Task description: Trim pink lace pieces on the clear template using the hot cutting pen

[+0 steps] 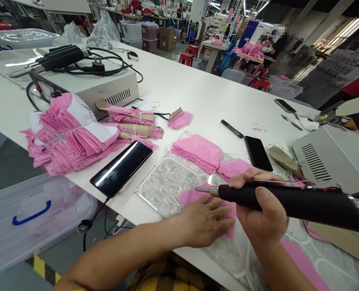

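Your left hand point(209, 222) lies flat on a pink cloth point(191, 196), fingers slightly spread, as your right hand point(265, 218) wraps its fingers around a black tool point(312, 206) — its tip aimed toward 9 o'clock over the cloth, contact hard to tell. The cloth rests on a marbled board point(167, 182) atop the white worktop point(182, 97). From the cloth, a lace stack point(197, 151) sits at 12 o'clock, a marker point(232, 128) at 1 — a tied bundle point(73, 139) at 10.
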`<control>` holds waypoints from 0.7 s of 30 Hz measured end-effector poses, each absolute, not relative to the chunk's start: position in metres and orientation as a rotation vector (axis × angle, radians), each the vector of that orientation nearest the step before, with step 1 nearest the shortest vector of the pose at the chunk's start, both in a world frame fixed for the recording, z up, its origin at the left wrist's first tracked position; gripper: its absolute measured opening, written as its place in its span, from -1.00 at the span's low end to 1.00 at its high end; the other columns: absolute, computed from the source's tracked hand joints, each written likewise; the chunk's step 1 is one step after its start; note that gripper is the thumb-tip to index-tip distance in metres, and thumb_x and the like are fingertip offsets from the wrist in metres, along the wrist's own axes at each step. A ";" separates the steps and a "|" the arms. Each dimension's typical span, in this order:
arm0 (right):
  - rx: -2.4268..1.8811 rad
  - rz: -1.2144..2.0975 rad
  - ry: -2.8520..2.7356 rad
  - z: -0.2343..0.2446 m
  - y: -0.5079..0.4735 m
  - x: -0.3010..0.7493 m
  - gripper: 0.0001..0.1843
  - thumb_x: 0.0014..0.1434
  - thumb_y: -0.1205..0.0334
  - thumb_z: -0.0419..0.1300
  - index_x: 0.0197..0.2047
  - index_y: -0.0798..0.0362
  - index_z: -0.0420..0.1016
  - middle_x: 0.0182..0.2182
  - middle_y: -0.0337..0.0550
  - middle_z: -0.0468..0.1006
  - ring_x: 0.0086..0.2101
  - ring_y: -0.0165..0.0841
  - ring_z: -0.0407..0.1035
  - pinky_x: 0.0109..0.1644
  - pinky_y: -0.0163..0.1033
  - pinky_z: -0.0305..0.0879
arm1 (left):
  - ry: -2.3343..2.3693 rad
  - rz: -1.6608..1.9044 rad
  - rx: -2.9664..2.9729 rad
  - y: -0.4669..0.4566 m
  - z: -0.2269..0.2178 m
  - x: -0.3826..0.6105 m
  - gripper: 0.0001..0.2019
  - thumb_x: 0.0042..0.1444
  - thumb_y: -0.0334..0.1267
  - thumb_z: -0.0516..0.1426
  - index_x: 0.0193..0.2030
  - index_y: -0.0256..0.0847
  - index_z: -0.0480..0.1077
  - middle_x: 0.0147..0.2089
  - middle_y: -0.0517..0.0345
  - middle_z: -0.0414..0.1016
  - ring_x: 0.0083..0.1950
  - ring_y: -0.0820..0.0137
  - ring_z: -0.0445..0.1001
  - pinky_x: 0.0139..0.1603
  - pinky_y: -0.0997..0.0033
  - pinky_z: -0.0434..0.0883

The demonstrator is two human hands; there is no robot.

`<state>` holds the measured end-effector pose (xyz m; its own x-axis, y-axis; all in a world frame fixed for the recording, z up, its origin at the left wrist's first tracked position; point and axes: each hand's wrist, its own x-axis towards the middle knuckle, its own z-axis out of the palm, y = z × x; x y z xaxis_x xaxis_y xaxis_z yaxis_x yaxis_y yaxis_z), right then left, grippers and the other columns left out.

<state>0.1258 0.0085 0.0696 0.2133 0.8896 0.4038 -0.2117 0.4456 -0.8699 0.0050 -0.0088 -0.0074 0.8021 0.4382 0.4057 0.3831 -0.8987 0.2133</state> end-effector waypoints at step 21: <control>-0.843 0.652 -0.968 0.061 0.009 0.174 -0.92 0.01 0.27 0.20 -0.35 0.01 0.41 -0.37 -0.26 0.39 -0.48 -0.43 0.37 -0.29 -0.15 0.39 | 0.623 0.597 2.892 -0.005 -0.003 0.002 -0.66 0.31 -0.33 -0.01 0.19 -0.25 0.31 0.20 -0.04 0.38 0.26 0.14 0.30 0.31 -0.02 0.19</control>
<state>0.1739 0.0089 0.0614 0.4288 0.7911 0.4361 -0.1070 0.5239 -0.8451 0.0024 -0.0045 -0.0031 0.8371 0.4185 0.3523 0.3699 -0.9075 0.1992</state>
